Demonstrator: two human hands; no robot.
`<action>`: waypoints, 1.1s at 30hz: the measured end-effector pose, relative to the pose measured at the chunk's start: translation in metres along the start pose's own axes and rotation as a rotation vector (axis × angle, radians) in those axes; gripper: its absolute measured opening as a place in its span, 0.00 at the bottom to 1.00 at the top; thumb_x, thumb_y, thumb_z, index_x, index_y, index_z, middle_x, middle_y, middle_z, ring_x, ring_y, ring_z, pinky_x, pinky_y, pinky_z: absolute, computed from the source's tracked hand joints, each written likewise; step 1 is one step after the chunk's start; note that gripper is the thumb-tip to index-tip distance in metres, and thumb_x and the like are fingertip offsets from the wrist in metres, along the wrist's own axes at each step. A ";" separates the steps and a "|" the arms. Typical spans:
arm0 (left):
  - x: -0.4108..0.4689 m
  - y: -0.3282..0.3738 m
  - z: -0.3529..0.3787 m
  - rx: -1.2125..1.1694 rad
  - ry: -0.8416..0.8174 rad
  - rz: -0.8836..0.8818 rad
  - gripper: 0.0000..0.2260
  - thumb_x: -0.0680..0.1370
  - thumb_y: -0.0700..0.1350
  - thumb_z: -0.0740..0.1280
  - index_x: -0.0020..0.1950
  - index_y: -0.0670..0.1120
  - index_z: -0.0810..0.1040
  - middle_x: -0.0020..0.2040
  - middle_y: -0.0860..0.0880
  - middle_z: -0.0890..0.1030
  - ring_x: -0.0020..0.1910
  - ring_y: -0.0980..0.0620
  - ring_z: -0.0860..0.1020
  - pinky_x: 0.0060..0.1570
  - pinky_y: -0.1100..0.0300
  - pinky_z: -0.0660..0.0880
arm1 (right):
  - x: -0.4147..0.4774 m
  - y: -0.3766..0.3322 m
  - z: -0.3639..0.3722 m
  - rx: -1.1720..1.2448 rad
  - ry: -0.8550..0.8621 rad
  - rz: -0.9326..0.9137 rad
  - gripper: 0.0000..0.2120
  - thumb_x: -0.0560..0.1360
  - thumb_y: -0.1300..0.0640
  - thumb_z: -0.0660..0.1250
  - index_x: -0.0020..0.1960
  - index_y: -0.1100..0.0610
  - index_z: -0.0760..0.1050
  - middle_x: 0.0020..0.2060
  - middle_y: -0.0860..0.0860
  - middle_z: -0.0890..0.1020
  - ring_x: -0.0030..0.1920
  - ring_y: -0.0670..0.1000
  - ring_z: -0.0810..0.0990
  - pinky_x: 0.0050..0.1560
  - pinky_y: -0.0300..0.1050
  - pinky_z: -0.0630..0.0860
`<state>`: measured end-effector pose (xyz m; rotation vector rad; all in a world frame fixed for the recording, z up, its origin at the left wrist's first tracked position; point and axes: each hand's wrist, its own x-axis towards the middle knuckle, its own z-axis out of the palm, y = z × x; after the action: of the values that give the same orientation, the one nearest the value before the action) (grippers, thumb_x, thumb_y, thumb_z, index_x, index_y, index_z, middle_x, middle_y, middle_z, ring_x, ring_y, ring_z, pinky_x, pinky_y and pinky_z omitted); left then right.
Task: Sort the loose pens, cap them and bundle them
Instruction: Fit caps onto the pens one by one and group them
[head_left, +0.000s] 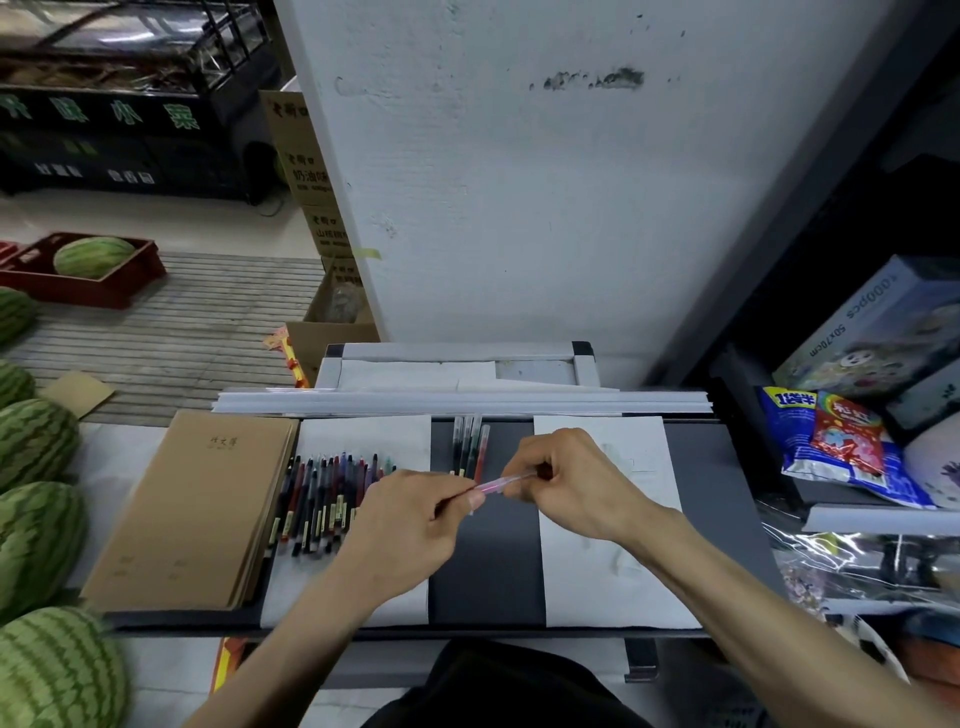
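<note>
You are holding one pink pen (500, 484) between both hands, just above the dark surface (488, 561). Your left hand (410, 519) pinches its near end with curled fingers. Your right hand (571, 483) is curled round the far end, which its fingers hide. This looks like the capping step for this pen. Whether the cap is already seated cannot be told, since that end is covered.

The loose pens (327, 499) lie fanned out on the left paper sheet (363, 436), close beside the brown notebooks (192, 509). A few sorted pens (470, 447) lie side by side on the dark strip between the two sheets, just beyond your hands.

Next, the cap probably needs a straight push along the pen until it sits flush. Then lay the pen parallel to the sorted pens, beside the red one if you are grouping by colour. Many pens are still waiting, so bundling is some way off.
</note>
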<state>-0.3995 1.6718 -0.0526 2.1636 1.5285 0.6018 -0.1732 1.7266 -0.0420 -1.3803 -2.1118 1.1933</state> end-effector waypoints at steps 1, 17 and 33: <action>0.000 0.001 0.004 -0.001 0.003 -0.004 0.13 0.84 0.54 0.64 0.42 0.51 0.79 0.30 0.52 0.69 0.32 0.50 0.69 0.32 0.57 0.62 | 0.000 0.001 0.001 0.047 -0.008 0.035 0.13 0.72 0.54 0.72 0.34 0.36 0.82 0.32 0.43 0.79 0.31 0.44 0.70 0.34 0.41 0.68; 0.004 -0.009 0.040 -0.277 -0.164 -0.167 0.07 0.84 0.49 0.64 0.56 0.59 0.80 0.37 0.62 0.79 0.34 0.58 0.75 0.35 0.67 0.68 | 0.008 0.029 0.066 0.904 0.111 0.420 0.07 0.81 0.57 0.71 0.49 0.59 0.85 0.46 0.56 0.88 0.45 0.53 0.87 0.46 0.43 0.81; -0.001 -0.123 0.034 0.270 -0.177 -0.785 0.13 0.78 0.46 0.68 0.36 0.45 0.70 0.37 0.46 0.78 0.35 0.48 0.77 0.32 0.56 0.71 | 0.073 0.087 0.079 0.254 0.239 0.688 0.13 0.79 0.58 0.69 0.40 0.63 0.85 0.34 0.56 0.87 0.36 0.52 0.88 0.48 0.48 0.86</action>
<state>-0.4746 1.7050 -0.1503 1.5103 2.2347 -0.0605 -0.2099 1.7690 -0.1690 -2.0729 -1.2932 1.3776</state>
